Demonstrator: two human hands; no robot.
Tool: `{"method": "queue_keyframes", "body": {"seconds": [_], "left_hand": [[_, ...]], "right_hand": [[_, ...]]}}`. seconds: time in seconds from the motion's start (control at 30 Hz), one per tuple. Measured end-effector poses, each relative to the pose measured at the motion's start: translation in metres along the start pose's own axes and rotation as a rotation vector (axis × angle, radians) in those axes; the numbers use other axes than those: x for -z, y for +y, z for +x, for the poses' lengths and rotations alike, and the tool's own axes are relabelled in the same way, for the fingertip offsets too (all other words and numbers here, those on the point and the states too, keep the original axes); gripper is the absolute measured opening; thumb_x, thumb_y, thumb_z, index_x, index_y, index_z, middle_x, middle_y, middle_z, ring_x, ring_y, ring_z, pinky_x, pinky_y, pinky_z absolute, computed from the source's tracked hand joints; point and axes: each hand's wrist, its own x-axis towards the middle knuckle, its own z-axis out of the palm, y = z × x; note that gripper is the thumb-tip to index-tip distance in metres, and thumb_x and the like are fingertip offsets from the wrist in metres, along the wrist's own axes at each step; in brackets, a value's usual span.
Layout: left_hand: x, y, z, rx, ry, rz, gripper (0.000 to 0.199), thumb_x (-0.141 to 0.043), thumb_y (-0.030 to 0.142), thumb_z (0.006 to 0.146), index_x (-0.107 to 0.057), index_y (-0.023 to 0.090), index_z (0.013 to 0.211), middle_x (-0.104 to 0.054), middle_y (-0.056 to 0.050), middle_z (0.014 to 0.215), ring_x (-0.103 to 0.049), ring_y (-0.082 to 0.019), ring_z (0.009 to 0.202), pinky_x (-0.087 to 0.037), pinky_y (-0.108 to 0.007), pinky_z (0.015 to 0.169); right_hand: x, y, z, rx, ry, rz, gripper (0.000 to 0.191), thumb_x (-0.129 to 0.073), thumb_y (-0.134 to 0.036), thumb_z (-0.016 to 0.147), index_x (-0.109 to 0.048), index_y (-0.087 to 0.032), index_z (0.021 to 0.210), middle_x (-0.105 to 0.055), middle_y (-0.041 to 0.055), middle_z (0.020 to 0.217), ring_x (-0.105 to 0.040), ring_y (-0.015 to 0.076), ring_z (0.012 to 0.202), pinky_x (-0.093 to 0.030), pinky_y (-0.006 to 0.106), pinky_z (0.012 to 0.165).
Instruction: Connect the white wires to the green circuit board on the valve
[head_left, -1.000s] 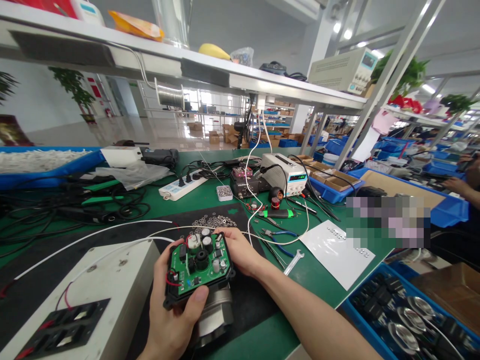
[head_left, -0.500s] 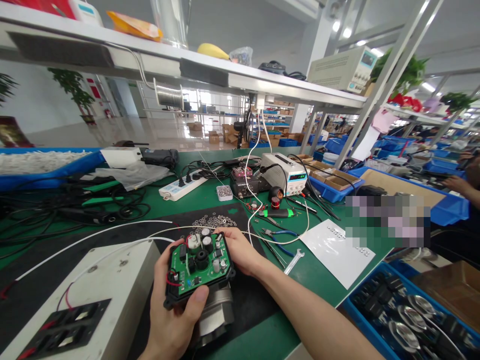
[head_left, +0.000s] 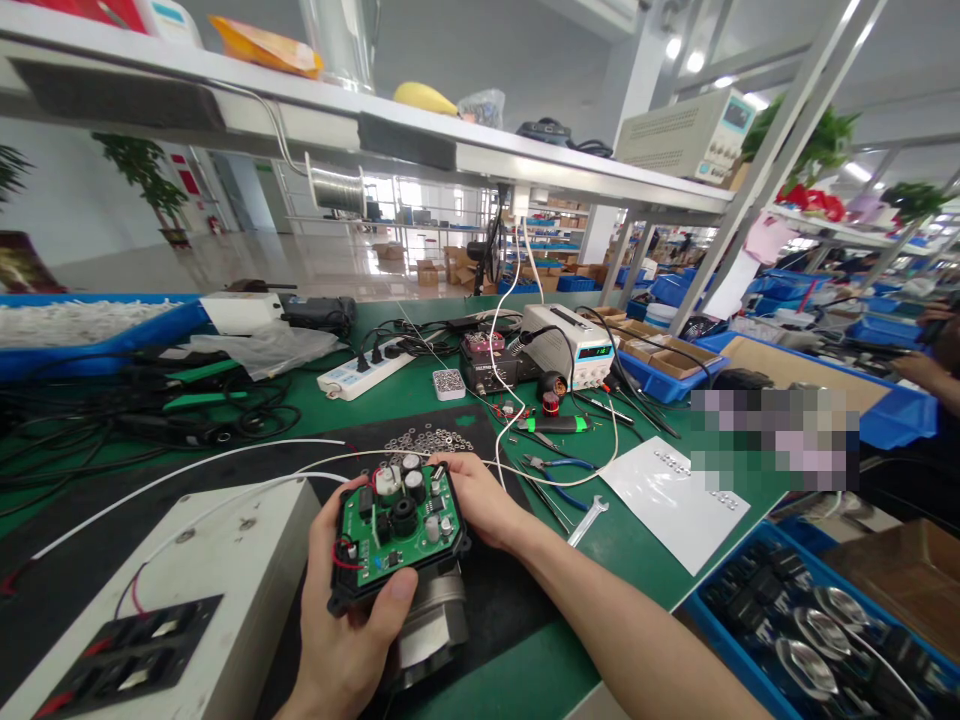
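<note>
A green circuit board [head_left: 420, 540] with capacitors and a round black part sits in a black octagonal housing [head_left: 341, 600], tilted toward me. Below the housing is a silvery metal body [head_left: 431, 635]. My left hand [head_left: 349, 620] is closed around the near left side, its thumb on the front edge. With its fingers partly hidden behind the housing, my right hand [head_left: 476, 500] grips the far right corner. A white cable [head_left: 330, 478] runs to the back of the housing. Small metal rings [head_left: 427, 440] lie scattered on the black mat just beyond.
At left stands a grey box with black terminals [head_left: 247, 560]. Pliers [head_left: 562, 467] and a wrench [head_left: 589, 521] lie right of my hands, near a white sheet [head_left: 675, 505]. A power supply [head_left: 570, 350] stands behind. A blue bin of metal-rimmed parts [head_left: 810, 640] is at lower right.
</note>
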Motion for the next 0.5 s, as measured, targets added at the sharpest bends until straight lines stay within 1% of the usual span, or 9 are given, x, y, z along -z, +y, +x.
{"method": "queue_keyframes", "body": {"seconds": [0.13,0.5], "left_hand": [[0.0001,0.0006,0.0001,-0.015,-0.009,-0.008,0.07,-0.078,0.051,0.087,-0.051,0.027,0.148,-0.063,-0.004,0.137,-0.063,-0.022,0.121,-0.05,-0.026,0.101],[-0.0002,0.0026,0.0009,-0.021,-0.007,-0.011,0.069,-0.077,0.051,0.089,-0.051,0.027,0.148,-0.062,-0.004,0.137,-0.062,-0.021,0.122,-0.049,-0.026,0.102]], "right_hand": [[-0.0001,-0.0012,-0.0003,0.0,-0.002,0.001,0.012,-0.062,-0.031,0.071,-0.06,-0.02,0.068,-0.052,-0.0053,0.058,-0.044,0.0092,0.053,-0.035,0.022,0.055],[-0.0004,-0.0017,0.0004,0.007,0.005,0.004,0.012,-0.061,-0.031,0.071,-0.06,-0.02,0.066,-0.051,-0.0055,0.056,-0.043,0.009,0.053,-0.034,0.021,0.054]]}}
